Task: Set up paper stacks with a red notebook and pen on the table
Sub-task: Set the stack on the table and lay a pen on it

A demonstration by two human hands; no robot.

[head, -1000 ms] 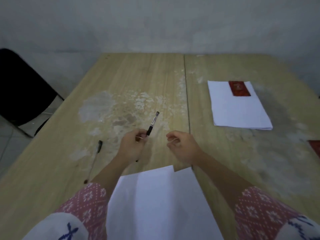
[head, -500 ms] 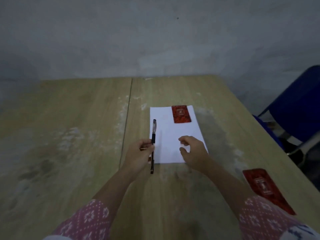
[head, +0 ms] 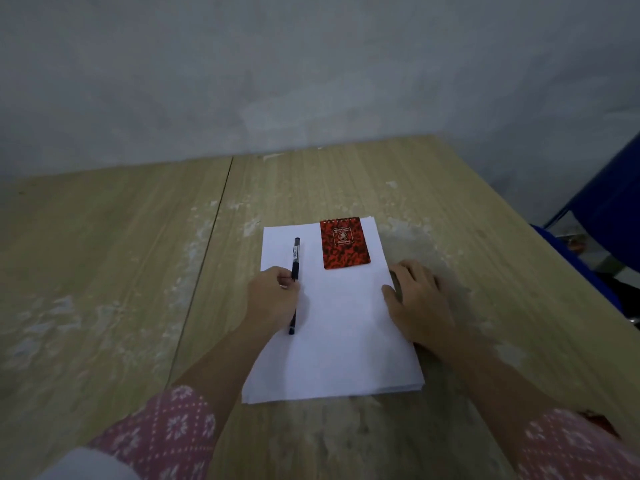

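A white paper stack (head: 341,327) lies on the wooden table (head: 114,271) right of the table's seam. A small red spiral notebook (head: 344,243) rests on the stack's far right corner. My left hand (head: 273,299) pinches a black pen (head: 295,258) over the stack's left side; the pen points away from me, parallel to the paper's left edge. Whether the pen touches the paper I cannot tell. My right hand (head: 419,303) lies flat at the stack's right edge, fingers spread, holding nothing.
A second red notebook (head: 601,422) peeks out behind my right sleeve at the near right. A blue chair (head: 602,209) stands beyond the table's right edge. A grey wall runs along the table's far side.
The view has swung right, from the near paper to the stack with the notebook. My left hand has carried the pen over that stack's left side; my right hand has settled at its right edge.
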